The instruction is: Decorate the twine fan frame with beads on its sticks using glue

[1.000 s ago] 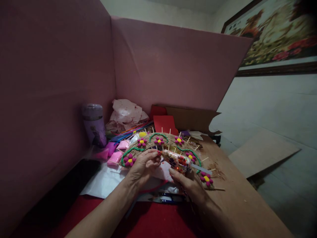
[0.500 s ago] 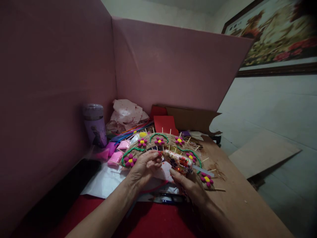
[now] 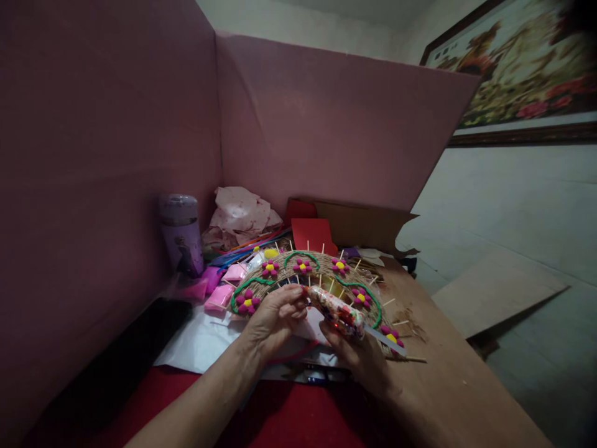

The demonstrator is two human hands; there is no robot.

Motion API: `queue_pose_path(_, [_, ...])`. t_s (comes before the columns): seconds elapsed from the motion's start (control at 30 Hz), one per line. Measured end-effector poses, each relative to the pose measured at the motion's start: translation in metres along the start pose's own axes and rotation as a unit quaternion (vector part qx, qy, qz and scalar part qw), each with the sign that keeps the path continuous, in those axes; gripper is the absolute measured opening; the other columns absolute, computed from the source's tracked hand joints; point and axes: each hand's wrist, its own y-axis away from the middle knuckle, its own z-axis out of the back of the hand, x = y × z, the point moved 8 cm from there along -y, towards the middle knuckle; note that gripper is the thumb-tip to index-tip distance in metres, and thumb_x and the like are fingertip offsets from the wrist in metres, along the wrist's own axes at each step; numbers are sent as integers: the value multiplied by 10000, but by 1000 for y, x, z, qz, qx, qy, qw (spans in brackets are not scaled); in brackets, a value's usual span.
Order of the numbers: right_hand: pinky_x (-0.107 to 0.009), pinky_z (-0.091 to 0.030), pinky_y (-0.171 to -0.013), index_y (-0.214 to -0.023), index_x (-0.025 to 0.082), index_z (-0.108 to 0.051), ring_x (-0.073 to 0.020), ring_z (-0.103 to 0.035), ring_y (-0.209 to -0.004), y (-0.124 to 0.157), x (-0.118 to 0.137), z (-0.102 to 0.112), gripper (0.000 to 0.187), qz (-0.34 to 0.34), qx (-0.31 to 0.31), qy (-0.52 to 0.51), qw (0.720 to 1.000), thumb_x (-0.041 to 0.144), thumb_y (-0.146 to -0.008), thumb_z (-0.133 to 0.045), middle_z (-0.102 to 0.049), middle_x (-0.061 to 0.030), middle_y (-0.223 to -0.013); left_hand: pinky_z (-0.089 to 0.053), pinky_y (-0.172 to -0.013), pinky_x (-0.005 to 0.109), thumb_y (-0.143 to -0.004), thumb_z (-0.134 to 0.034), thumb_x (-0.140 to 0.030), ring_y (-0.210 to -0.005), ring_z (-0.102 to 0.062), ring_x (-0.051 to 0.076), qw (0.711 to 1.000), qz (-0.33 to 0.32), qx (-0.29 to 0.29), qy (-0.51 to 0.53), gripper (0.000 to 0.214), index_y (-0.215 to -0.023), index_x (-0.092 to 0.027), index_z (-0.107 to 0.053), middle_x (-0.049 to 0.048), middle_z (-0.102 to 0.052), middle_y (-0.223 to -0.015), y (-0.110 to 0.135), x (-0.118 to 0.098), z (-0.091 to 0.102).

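Observation:
A woven straw arch (image 3: pixel 321 264) with pink-and-yellow flowers, green trim and toothpicks sticking out lies in front of me. My right hand (image 3: pixel 361 358) is closed around a clear packet of coloured beads (image 3: pixel 336 310), holding it over the arch's inner edge. My left hand (image 3: pixel 274 317) pinches the packet's upper end with curled fingers, just below the arch.
A purple bottle (image 3: pixel 180 233) stands at the left by the pink cardboard screen (image 3: pixel 326 118). Crumpled paper (image 3: pixel 240 214), pink packets (image 3: pixel 219 297), red card (image 3: pixel 313 235) and a cardboard box (image 3: pixel 368 225) lie behind. White paper (image 3: pixel 200 342), red cloth (image 3: pixel 280 417), brown tabletop (image 3: pixel 448 386).
The bead packet has tilted, its right end dropping lower, as both hands shifted slightly on it. The view has drifted a little.

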Motion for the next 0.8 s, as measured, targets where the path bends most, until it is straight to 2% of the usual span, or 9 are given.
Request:
queue_pose_path(0.17, [-414,-473,-815,-916,253,-699,-284,-596,-922,5,-11,0,365,39,-21,31,999,519,-743,-520,-679,-64,-961,-373,-472,146,-656,-665,-87,-568,-530,56,999,13,-44,-7,103,-747,-91,-615,32,-624,-715,3,1,5])
queue_pose_path(0.37, [-410,-498,-783,-869,257,-716,-285,-612,-903,5,-17,-1,306,53,-10,56,997,455,-779,-502,-685,-66,-939,-319,-432,144,-643,-680,-100,-432,-409,5,1000,17,-23,-5,117,-734,-93,-607,13,-607,-667,4,1,0])
queue_pose_path(0.47, [-429,-493,-793,-837,248,-718,-296,-603,-916,5,-17,-3,327,55,-13,56,997,479,-772,-496,-682,-78,-922,-307,-430,152,-636,-694,-117,-402,-356,-10,1000,15,-13,-9,132,-733,-90,-609,10,-607,-665,5,1,-2])
queue_pose_path(0.63, [-455,-463,-839,-838,207,-701,-315,-578,-950,3,-1,5,390,46,-85,42,994,524,-748,-492,-658,-108,-952,-346,-472,160,-621,-707,-114,-493,-470,32,1000,10,-18,-5,161,-755,-93,-618,25,-623,-693,4,1,1])
queue_pose_path(0.73, [-402,-496,-768,-741,218,-691,-286,-609,-814,-2,18,5,350,43,-49,7,998,519,-735,-512,-676,-99,-809,-330,-451,157,-637,-687,-100,-512,-488,42,1000,11,-18,-5,131,-746,-91,-615,30,-625,-693,4,0,0])
queue_pose_path(0.8, [-359,-510,-707,-760,212,-685,-254,-612,-722,-4,28,5,333,35,-24,-23,999,496,-747,-512,-673,-83,-727,-306,-426,152,-644,-676,-91,-462,-446,23,1000,10,-26,-2,112,-734,-92,-609,13,-608,-648,4,-1,1])
